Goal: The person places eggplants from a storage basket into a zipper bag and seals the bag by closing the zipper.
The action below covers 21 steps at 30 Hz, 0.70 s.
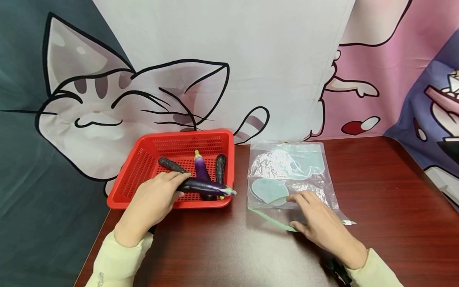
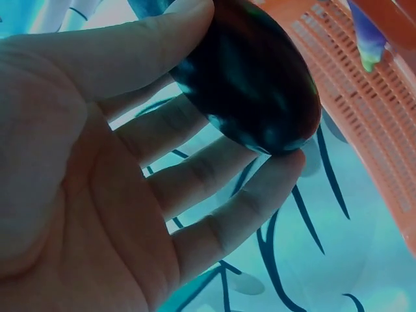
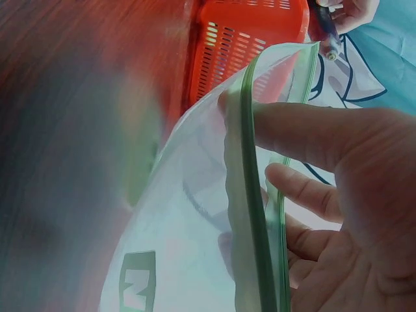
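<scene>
My left hand [image 1: 155, 195] grips a dark purple eggplant [image 1: 204, 186] by its thick end, over the front of a red basket [image 1: 120, 201]. The eggplant's pale stem end points right; in the left wrist view its rounded end [image 2: 260, 84] lies between thumb and fingers. My right hand [image 1: 319, 221] is at the mouth of a clear zip bag [image 1: 312, 183] with a green zip edge [image 3: 250, 195]. The right thumb [image 3: 292, 130] reaches inside the parted mouth, and the fingers, apart from the thumb, lie against the other edge.
Inside the basket lie another purple eggplant [image 1: 201, 167] and two dark, bumpy, cucumber-like vegetables [image 1: 220, 165]. The bag lies flat on a brown wooden table [image 1: 215, 247], right of the basket. A cloth with cartoon drawings [image 1: 287, 71] hangs behind the table.
</scene>
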Motion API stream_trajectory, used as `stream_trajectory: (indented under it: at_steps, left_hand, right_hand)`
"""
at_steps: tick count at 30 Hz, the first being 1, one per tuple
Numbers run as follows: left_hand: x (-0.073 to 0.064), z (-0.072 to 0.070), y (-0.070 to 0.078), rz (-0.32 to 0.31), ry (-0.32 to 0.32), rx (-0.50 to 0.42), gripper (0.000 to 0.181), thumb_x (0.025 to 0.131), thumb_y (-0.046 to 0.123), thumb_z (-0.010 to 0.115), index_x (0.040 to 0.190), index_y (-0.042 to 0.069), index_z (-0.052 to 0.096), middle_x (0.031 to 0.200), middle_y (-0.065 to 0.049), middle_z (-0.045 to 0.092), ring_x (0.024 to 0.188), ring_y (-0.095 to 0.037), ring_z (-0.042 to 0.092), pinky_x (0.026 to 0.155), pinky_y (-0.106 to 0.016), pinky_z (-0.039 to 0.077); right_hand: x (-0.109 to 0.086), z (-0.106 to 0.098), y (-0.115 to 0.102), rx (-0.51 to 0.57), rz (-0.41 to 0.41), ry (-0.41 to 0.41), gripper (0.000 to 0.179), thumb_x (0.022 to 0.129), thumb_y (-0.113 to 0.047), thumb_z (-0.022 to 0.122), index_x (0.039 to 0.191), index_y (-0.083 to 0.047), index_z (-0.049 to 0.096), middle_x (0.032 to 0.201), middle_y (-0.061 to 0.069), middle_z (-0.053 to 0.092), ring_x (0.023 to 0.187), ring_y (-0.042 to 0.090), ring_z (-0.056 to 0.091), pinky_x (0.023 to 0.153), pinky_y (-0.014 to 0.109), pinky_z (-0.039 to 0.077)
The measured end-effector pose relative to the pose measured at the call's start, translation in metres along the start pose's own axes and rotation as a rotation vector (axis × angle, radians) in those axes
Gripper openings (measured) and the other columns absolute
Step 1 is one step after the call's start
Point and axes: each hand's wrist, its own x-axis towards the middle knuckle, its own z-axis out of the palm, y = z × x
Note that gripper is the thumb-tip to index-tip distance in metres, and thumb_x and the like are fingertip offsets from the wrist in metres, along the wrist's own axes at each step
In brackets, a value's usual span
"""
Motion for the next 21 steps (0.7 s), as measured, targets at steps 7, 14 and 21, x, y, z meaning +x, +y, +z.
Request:
stream_trajectory:
  at_steps: [7, 14, 21]
  left_hand:
    - [-0.002, 0.002, 0.015, 0.042, 0.016, -0.011, 0.051, 0.083, 0.016, 0.082, 0.131, 0.012, 0.066, 0.124, -0.01, 0.068, 0.11, -0.031, 0.065, 0.083, -0.05, 0.055]
    - [-0.002, 0.005, 0.029, 0.074, 0.037, -0.019, 0.05, 0.083, 0.018, 0.083, 0.131, 0.014, 0.067, 0.118, -0.009, 0.069, 0.106, -0.028, 0.065, 0.083, -0.047, 0.055]
    - [-0.001, 0.011, 0.039, 0.112, 0.08, -0.032, 0.048, 0.082, 0.022, 0.083, 0.128, 0.015, 0.069, 0.116, -0.004, 0.07, 0.104, -0.025, 0.065, 0.081, -0.043, 0.055]
  right_hand:
    - [0.0, -0.001, -0.001, -0.003, 0.004, 0.005, 0.063, 0.06, -0.013, 0.096, 0.113, -0.005, 0.063, 0.106, 0.004, 0.062, 0.099, 0.023, 0.06, 0.077, 0.041, 0.052]
    - [-0.001, -0.001, -0.001, -0.008, 0.009, 0.001, 0.064, 0.06, -0.014, 0.096, 0.114, -0.006, 0.063, 0.106, 0.003, 0.062, 0.099, 0.023, 0.06, 0.076, 0.041, 0.053]
    - [0.002, -0.001, -0.001, -0.005, 0.009, 0.002, 0.064, 0.06, -0.014, 0.095, 0.114, -0.006, 0.063, 0.107, 0.003, 0.062, 0.1, 0.023, 0.06, 0.077, 0.042, 0.053]
